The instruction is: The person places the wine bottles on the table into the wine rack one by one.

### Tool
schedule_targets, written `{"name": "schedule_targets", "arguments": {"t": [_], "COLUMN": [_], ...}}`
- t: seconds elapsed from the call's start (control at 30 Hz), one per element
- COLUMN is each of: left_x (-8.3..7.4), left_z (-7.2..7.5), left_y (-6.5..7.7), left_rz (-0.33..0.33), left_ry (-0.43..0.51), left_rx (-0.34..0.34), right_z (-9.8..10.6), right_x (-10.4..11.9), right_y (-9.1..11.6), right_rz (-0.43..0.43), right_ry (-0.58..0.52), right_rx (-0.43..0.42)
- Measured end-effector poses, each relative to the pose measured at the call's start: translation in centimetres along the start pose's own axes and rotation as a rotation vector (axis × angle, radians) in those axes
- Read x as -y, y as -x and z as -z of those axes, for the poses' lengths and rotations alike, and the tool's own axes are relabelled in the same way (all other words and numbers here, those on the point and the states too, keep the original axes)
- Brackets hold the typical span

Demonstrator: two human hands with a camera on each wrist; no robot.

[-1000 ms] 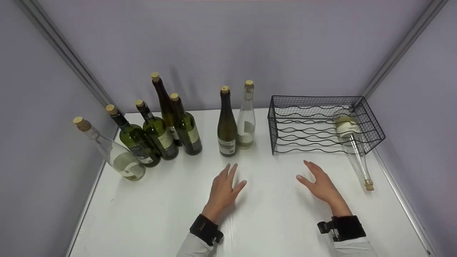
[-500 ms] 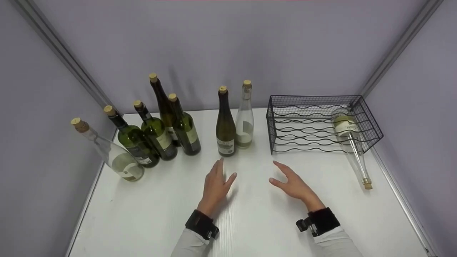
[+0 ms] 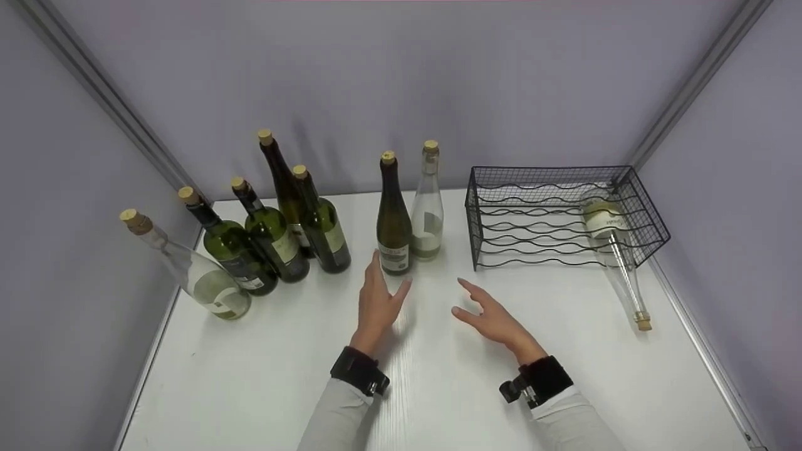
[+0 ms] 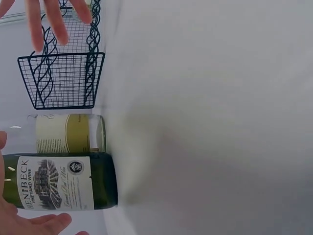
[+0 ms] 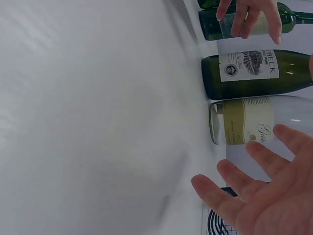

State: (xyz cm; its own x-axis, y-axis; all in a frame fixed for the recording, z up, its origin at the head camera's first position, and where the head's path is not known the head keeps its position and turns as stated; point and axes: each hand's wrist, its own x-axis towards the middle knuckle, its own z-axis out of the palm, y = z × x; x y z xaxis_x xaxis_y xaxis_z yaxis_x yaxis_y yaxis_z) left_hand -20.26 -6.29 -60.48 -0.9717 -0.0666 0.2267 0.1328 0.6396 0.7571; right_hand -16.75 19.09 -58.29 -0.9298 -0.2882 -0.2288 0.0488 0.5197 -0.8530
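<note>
A dark green corked bottle [image 3: 393, 219] with a white label [image 4: 56, 182] stands mid-table, and a clear bottle [image 3: 427, 213] stands right beside it. My left hand [image 3: 383, 285] is just in front of the green bottle, edge-on with straight fingers, close to its base and holding nothing. My right hand [image 3: 477, 304] hovers open, palm turned left, in front of the clear bottle [image 5: 244, 120] and a little apart from it. The right wrist view shows the green bottle [image 5: 254, 72] beyond my spread fingers [image 5: 254, 196].
A black wire rack [image 3: 564, 216] sits at the back right, and a clear bottle [image 3: 617, 250] lies in it with its neck sticking out. Several more corked bottles [image 3: 269, 232] stand at the back left; a clear one [image 3: 200, 279] is nearest the left wall.
Both hands have moved left and forward. The left hand has closed in on the dark green bottle, and the right hand has left the spot in front of the rack.
</note>
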Motion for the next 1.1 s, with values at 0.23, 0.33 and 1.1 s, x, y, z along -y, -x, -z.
{"name": "schedule_targets", "arguments": {"t": [0.23, 0.33, 1.1], "left_x": [-0.3, -0.4, -0.7], "left_z": [-0.7, -1.0, -1.2], "left_y": [-1.6, -2.6, -7.3], "left_rz": [0.006, 0.014, 0.094], "left_ry": [0.095, 0.154, 0.286], "left_rx": [-0.031, -0.049, -0.073], "right_z": [-0.8, -1.0, -2.0], "right_x": [0.6, 0.9, 1.2], "right_y": [-0.9, -1.2, -2.8], "right_rz": [-0.014, -0.021, 0.021], "right_ry": [-0.044, -0.077, -0.166], "right_rx": [-0.004, -0.006, 0.007]}}
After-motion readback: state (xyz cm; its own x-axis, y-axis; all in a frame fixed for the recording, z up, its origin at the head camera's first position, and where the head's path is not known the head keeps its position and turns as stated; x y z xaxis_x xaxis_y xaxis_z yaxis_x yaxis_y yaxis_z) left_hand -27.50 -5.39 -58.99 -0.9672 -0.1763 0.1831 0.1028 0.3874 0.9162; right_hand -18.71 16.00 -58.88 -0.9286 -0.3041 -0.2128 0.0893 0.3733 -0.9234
